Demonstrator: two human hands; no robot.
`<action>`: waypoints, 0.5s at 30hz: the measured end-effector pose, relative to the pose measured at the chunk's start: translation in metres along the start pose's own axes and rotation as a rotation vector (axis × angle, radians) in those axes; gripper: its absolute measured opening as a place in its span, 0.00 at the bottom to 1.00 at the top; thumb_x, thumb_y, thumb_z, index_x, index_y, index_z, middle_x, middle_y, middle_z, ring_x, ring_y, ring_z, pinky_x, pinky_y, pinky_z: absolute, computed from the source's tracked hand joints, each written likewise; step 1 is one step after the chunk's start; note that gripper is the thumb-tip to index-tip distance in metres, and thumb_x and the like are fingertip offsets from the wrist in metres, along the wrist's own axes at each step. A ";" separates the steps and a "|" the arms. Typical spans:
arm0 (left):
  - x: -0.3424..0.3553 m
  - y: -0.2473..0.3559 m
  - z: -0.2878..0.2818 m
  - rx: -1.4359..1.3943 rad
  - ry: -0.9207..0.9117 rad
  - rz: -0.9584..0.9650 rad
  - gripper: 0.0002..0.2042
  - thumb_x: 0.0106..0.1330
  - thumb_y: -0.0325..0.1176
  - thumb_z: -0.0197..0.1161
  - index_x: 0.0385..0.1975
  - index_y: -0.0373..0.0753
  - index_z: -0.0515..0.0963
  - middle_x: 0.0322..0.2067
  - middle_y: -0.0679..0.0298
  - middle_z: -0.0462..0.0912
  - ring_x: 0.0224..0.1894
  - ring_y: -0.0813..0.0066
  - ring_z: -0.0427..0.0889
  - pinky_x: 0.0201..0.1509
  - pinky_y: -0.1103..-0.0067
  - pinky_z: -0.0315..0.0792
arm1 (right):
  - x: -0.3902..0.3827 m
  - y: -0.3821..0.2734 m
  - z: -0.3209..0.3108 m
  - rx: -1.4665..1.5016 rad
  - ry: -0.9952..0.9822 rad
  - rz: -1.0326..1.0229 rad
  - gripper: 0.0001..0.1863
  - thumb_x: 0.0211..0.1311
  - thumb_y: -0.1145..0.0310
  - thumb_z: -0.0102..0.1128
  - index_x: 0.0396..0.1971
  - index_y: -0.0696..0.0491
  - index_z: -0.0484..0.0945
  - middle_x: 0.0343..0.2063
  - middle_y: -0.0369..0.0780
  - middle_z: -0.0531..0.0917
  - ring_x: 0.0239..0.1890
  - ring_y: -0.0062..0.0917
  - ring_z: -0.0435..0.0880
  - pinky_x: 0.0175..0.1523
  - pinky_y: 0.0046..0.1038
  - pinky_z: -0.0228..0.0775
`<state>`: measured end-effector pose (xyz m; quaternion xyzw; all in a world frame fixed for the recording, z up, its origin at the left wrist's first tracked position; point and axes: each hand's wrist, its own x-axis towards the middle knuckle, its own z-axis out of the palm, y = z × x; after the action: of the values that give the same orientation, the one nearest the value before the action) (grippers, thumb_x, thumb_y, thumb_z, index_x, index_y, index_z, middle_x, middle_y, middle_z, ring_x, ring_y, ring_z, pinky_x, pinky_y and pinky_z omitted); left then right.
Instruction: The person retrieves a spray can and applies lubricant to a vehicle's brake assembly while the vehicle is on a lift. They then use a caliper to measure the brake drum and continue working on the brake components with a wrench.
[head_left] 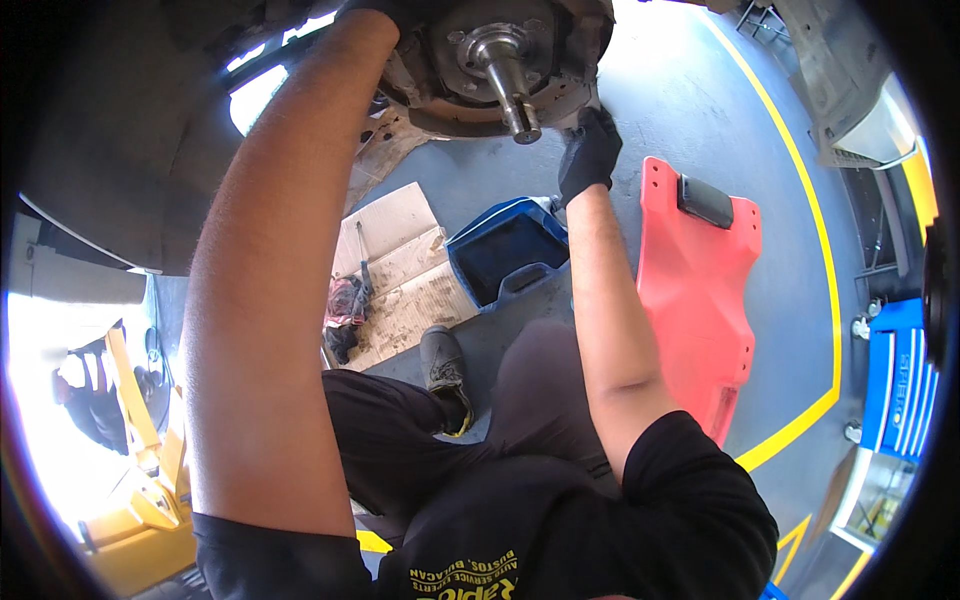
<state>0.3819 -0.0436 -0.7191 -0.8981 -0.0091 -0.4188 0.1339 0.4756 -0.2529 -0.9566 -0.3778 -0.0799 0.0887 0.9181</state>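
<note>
A wheel spindle (508, 85) juts toward me from the round brake backing plate (450, 112) at the top of the head view. My left hand (385, 8), in a dark glove, reaches up to the plate's upper left. Only a sliver of it shows at the picture's edge, and its fingers are hidden. On the other side my right hand (592, 150), also dark-gloved, is raised to the plate's lower right rim. Its fingers look curled closed there; what they grip, if anything, I cannot make out.
Below the hub lie a dark blue tray (520, 285) and flattened cardboard (400, 225) with a dirty rag (347, 302) and a long tool on it. A red creeper (690, 270) rests at right. Farther right stands a blue tool cabinet (893, 375); yellow equipment (150, 500) is at left.
</note>
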 end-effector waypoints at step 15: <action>0.012 0.020 -0.024 -0.429 0.072 -0.298 0.27 0.78 0.53 0.51 0.48 0.31 0.81 0.44 0.43 0.85 0.49 0.44 0.83 0.58 0.63 0.73 | 0.012 -0.003 -0.017 -0.802 -0.155 -0.355 0.16 0.71 0.66 0.51 0.45 0.59 0.85 0.39 0.50 0.89 0.42 0.43 0.87 0.47 0.38 0.76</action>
<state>0.3737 -0.0699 -0.6998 -0.8792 -0.0475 -0.4579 -0.1226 0.4913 -0.2633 -0.9654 -0.6768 -0.2403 -0.0801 0.6912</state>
